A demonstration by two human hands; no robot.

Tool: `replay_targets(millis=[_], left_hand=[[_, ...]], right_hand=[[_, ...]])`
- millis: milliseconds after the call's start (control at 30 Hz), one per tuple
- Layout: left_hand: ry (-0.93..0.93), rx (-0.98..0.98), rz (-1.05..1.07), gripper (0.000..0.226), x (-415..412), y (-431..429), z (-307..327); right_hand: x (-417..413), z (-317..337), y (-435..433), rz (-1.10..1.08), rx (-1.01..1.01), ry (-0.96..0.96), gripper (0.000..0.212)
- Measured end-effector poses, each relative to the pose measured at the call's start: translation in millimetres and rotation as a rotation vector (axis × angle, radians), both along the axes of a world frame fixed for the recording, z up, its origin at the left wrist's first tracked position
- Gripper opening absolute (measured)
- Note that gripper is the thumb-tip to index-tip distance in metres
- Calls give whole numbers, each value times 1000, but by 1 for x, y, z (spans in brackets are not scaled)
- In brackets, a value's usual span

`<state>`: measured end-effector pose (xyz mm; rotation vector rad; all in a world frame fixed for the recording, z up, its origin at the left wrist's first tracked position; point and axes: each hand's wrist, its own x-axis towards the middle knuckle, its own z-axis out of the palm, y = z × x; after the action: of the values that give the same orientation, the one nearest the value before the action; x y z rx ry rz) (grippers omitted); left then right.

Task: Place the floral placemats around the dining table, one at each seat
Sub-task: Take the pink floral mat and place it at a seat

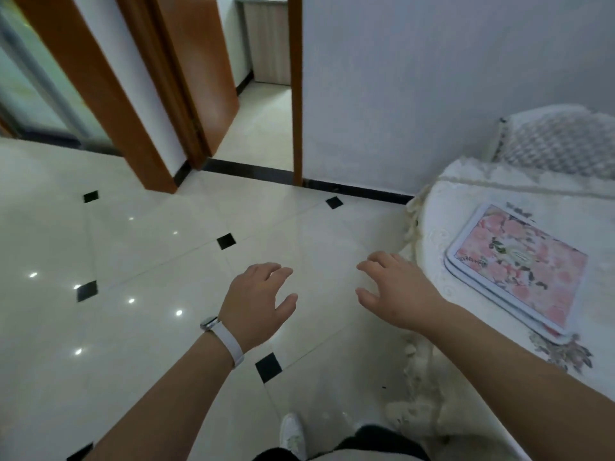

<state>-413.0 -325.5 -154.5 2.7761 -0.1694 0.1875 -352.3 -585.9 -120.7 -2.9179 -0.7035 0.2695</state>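
A stack of pink floral placemats (519,264) with white borders lies on the dining table (466,194), which wears a cream lace cloth at the right edge of the view. My right hand (396,291) hovers over the floor just left of the table's rim, fingers spread, holding nothing. My left hand (259,301), with a white watch band on its wrist, is beside it over the tiles, also spread and holding nothing. Neither hand touches the placemats.
A chair (562,141) with a grey-and-white patterned cover stands behind the table against the white wall. An orange-brown door (199,71) hangs ajar at the doorway ahead. Glossy cream floor tiles (133,261) with black diamond insets spread to the left. My white shoe (293,434) shows below.
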Motion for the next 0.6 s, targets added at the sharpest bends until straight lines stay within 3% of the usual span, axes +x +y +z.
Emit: replay_targets(millis=[267,600], left_hand=[[-19,13,-267,50,119,-24,7],[23,53,-535,50,242,-118,-11]], right_hand=[[32,14,-40,-294,4,-45,53],[99,-33,-131,-583,39,21,52]])
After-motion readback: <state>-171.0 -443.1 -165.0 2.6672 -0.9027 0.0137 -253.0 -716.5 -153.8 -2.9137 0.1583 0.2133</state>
